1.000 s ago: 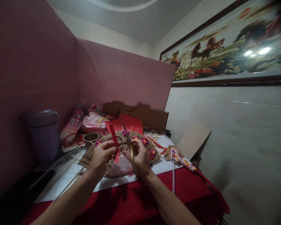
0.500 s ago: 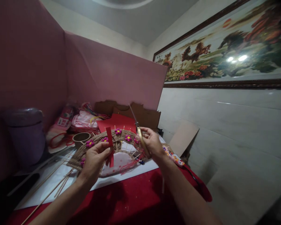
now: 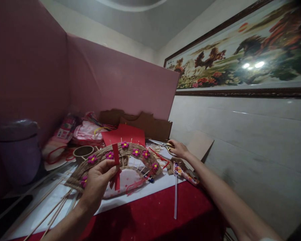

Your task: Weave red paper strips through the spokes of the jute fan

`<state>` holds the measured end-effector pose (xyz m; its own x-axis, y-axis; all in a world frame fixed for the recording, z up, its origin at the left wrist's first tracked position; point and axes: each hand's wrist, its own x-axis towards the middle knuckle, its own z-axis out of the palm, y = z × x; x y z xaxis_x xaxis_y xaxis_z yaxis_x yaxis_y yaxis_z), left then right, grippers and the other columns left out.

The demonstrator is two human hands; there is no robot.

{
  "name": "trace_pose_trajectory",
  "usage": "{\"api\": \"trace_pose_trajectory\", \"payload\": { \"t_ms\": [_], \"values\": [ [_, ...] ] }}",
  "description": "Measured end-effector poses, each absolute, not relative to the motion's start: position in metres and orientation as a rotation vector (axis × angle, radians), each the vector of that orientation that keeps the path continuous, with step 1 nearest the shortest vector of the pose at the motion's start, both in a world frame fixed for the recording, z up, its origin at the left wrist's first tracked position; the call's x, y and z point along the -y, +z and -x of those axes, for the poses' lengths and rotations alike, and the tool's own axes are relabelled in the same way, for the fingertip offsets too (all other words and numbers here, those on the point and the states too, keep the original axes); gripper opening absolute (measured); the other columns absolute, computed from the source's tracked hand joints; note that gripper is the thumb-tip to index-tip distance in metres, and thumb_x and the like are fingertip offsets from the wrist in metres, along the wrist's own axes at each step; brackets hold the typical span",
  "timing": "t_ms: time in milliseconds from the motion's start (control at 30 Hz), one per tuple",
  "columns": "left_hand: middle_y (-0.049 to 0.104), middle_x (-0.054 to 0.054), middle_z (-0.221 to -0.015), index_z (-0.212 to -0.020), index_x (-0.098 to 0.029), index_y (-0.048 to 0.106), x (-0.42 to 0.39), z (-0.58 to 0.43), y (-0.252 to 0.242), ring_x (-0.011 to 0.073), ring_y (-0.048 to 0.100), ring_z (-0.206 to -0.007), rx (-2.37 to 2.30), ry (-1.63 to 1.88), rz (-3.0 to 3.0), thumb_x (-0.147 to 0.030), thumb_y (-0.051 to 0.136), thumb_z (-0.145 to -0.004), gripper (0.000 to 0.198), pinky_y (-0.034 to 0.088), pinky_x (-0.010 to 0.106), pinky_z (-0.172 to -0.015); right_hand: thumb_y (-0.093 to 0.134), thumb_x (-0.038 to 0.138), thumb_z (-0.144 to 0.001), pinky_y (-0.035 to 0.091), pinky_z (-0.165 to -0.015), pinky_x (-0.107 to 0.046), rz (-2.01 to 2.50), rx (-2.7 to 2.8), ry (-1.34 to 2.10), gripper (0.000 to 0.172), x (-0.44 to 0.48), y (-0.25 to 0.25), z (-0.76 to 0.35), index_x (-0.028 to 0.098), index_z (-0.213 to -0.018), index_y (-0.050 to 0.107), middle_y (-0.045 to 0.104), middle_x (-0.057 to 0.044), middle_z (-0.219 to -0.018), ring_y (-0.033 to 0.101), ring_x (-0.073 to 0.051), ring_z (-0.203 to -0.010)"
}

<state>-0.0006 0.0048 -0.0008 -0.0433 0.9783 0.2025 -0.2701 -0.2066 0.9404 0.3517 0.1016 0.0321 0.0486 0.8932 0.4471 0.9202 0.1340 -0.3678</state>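
Observation:
Between the thumb and fingers of my left hand (image 3: 101, 175) a narrow red paper strip (image 3: 116, 154) stands upright. Behind it lies an arched piece of woven twine (image 3: 100, 152) on thin sticks, dotted with magenta flowers (image 3: 136, 152) with yellow centres. Pink-dotted white fabric (image 3: 125, 180) fills the space under the arch. Farther back on the right, my right hand (image 3: 178, 148) has its fingers on the handles of gold-handled scissors (image 3: 163, 144), low over the table with the blades pointing left.
Red paper (image 3: 126, 134) and torn brown cardboard (image 3: 150, 124) lie at the back. On the left are a cardboard ring (image 3: 84, 151), loose sticks (image 3: 56, 207) and a lidded purple container (image 3: 17, 157). A flower-patterned item (image 3: 183, 172) and a pale strip (image 3: 176, 199) are at right.
My right hand has carried the scissors back and to the right, down from upright to lying low. My left hand still pinches the red strip, slightly lower in view.

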Motion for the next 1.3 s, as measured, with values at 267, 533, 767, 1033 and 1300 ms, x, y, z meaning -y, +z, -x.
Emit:
{"api": "trace_pose_trajectory", "payload": {
  "t_ms": [267, 533, 767, 1033, 1300],
  "values": [
    [0.066, 0.002, -0.067, -0.074, -0.016, 0.068, -0.006, 0.001, -0.001, 0.0125, 0.057, -0.058, -0.966, 1.448, -1.027, -0.034, 0.08, -0.052, 0.03, 0.045, 0.021, -0.052, 0.058, 0.009, -0.064, 0.042, -0.064, -0.02, 1.625, 2.149, 0.011, 0.038, -0.172, 0.008, -0.355, 0.018, -0.1, 0.063, 0.069, 0.001, -0.082, 0.059, -0.013, -0.071],
    [0.066, 0.002, -0.066, -0.076, -0.016, 0.069, -0.007, 0.003, -0.004, 0.0117, 0.056, -0.058, -0.989, 1.455, -1.015, -0.033, 0.08, -0.054, 0.03, 0.045, 0.02, -0.052, 0.058, 0.001, -0.06, 0.042, -0.069, -0.02, 1.602, 2.331, -0.012, 0.041, -0.196, -0.004, -0.336, 0.021, -0.094, 0.068, 0.071, 0.0, -0.089, 0.061, -0.014, -0.08],
    [0.059, -0.002, -0.056, -0.075, -0.014, 0.064, -0.001, -0.003, 0.006, 0.0065, 0.046, -0.044, -0.915, 1.431, -1.028, -0.033, 0.075, -0.064, 0.025, 0.034, 0.017, -0.038, 0.06, 0.006, -0.068, 0.042, -0.079, -0.03, 1.674, 2.114, -0.238, 0.033, -0.165, 0.022, -0.313, 0.02, -0.097, 0.066, 0.068, -0.008, -0.1, 0.059, -0.022, -0.092],
    [0.058, -0.002, -0.058, -0.076, -0.012, 0.062, -0.001, -0.004, 0.003, 0.0068, 0.047, -0.044, -0.881, 1.456, -1.025, -0.027, 0.075, -0.063, 0.024, 0.037, 0.017, -0.036, 0.052, 0.01, -0.081, 0.044, -0.072, -0.03, 0.964, 2.224, -0.116, 0.014, -0.011, 0.04, -0.201, 0.02, -0.086, 0.061, 0.063, -0.005, -0.085, 0.057, -0.018, -0.08],
    [0.06, -0.003, -0.065, -0.081, -0.013, 0.061, 0.0, -0.001, 0.009, 0.0062, 0.05, -0.046, -0.806, 1.525, -1.01, -0.022, 0.075, -0.061, 0.026, 0.038, 0.016, -0.036, 0.05, 0.011, -0.082, 0.045, -0.075, -0.037, 0.618, 2.13, -0.03, 0.016, 0.008, 0.004, -0.154, 0.019, -0.096, 0.053, 0.058, -0.007, -0.089, 0.053, -0.021, -0.086]
  ]
}}
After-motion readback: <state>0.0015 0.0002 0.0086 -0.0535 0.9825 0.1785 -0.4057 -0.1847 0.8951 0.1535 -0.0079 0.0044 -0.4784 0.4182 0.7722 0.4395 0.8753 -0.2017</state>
